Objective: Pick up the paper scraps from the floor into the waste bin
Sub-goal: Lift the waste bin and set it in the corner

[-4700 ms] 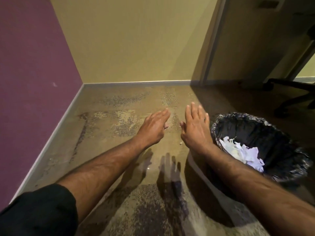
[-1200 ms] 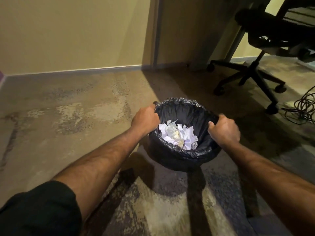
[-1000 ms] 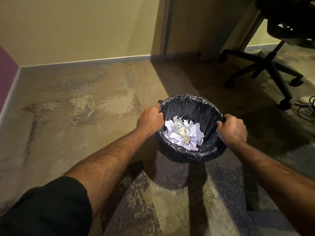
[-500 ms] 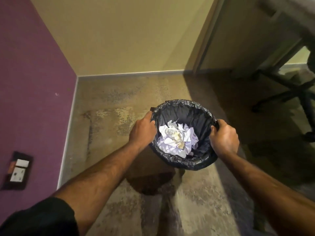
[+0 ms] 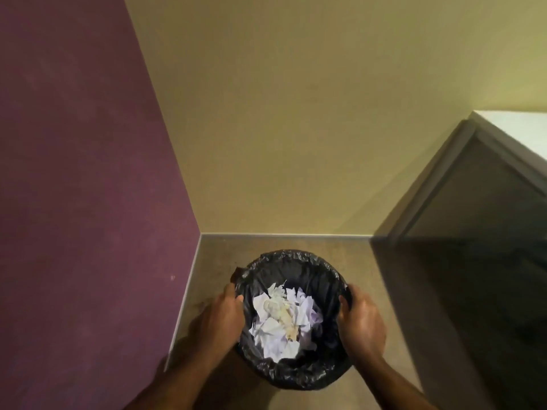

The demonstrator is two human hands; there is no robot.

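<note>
Lifted now and carried toward the purple-and-cream wall corner: round black-lined waste bin, left hand and right hand clenched on its rim, crumpled white paper scraps inside. Pickup apparently finished.

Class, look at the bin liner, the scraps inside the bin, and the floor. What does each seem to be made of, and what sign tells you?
Bin liner: thin black plastic film, glossy, seemingly; it crinkles and bunches over the rim.
Scraps: white paper, matte, with sharp creases from crumpling.
Floor: brown, mottled, low sheen; carpet or a hard surface cannot be told.
</note>
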